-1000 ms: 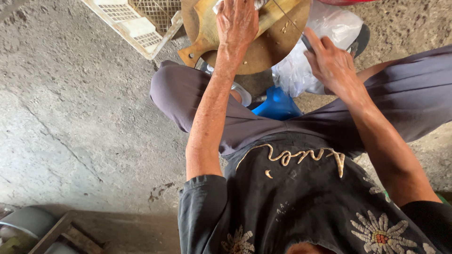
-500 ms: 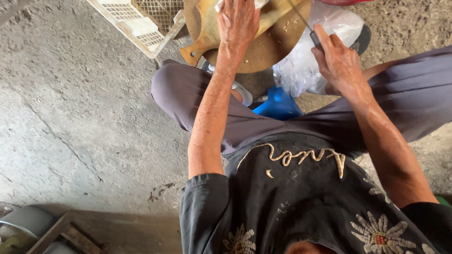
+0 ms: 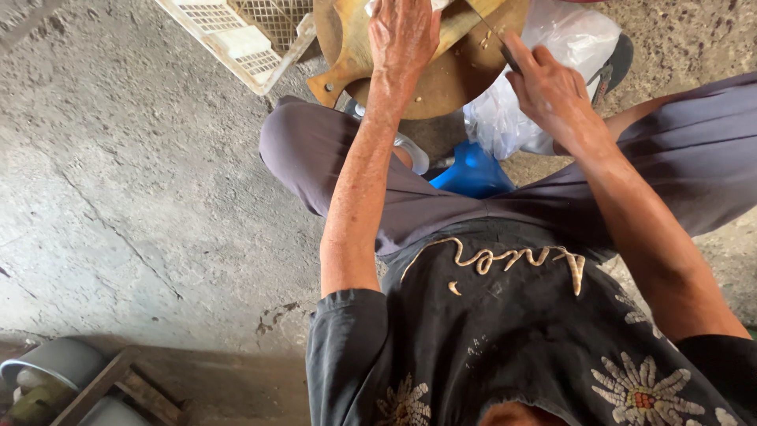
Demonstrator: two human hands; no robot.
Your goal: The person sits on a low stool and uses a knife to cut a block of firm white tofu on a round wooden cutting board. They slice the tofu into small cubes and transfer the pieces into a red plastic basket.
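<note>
Looking down past a dark patterned shirt and grey-trousered knees, a person sits low over a concrete floor (image 3: pixel 142 197). Beyond the knees, a round wooden chopping board (image 3: pixel 449 75) rests on the floor. The left hand (image 3: pixel 404 33) presses flat, fingers spread, on pale food at the board's far edge. The right hand (image 3: pixel 552 91) is closed around a knife (image 3: pixel 493 35), blade over the board. Small scraps on the board suggest cutting is underway, not finished. A white plastic crate (image 3: pixel 236 35) and bag (image 3: pixel 568 47) lie nearby.
</note>
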